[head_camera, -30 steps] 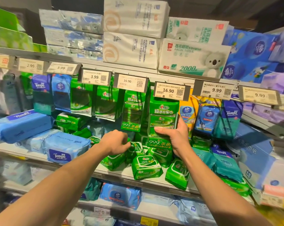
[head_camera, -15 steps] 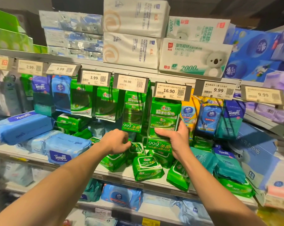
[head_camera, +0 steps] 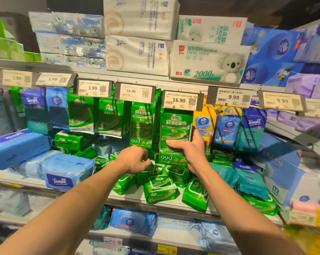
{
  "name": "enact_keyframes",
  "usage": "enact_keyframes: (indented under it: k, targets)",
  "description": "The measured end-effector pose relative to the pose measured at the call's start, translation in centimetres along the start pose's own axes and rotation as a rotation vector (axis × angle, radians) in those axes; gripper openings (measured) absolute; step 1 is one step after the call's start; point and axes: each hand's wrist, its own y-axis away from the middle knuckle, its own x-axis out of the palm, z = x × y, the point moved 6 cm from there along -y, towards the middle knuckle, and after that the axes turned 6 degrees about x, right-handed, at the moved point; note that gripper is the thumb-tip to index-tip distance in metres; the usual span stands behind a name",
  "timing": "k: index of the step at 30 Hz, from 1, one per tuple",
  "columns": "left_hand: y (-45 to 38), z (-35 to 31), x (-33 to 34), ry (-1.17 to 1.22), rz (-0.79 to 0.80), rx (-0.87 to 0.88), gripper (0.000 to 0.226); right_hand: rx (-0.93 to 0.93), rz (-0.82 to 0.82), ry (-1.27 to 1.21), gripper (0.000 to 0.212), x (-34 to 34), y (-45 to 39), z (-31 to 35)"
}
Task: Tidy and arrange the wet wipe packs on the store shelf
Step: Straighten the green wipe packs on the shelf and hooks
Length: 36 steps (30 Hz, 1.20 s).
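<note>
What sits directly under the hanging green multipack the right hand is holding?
Under the hanging green multipack held by the right hand, loose green wipe packs lie jumbled on the shelf. The left hand and the multipack hide whatever lies behind.

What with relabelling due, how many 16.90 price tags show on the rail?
2. One 16.90 tag hangs above the left hand; the other is just right of it, above the green pack that the right hand holds. No others show.
</note>
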Motion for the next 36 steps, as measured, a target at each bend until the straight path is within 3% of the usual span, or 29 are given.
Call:
enact_keyframes:
  k: [11, 16, 24, 29, 36]
  targets:
    - [0.6, 1.1, -0.6, -0.013, -0.030, -0.033, 0.021, 0.123, -0.041, -0.061, 0.053, -1.0, -1.6, -1.5]
    - [0.7, 1.5, -0.6, -0.004, -0.030, -0.054, 0.025, 0.192, -0.067, 0.032, 0.093, -1.8, -3.6, -3.8]
    - [0.5, 1.9, -0.6, -0.016, -0.027, -0.052, 0.028, 0.151, -0.010, 0.017, 0.048, -0.4, -1.5, -2.0]
    - [0.2, 2.3, -0.2, -0.002, -0.034, -0.054, 0.030, 0.066, 0.043, -0.034, 0.060, 0.0, 1.0, -0.9]
    - [-0.6, 1.8, 0.8, 0.026, -0.031, -0.044, 0.026, -0.003, 0.118, -0.076, 0.056, 1.5, 2.4, 1.7]
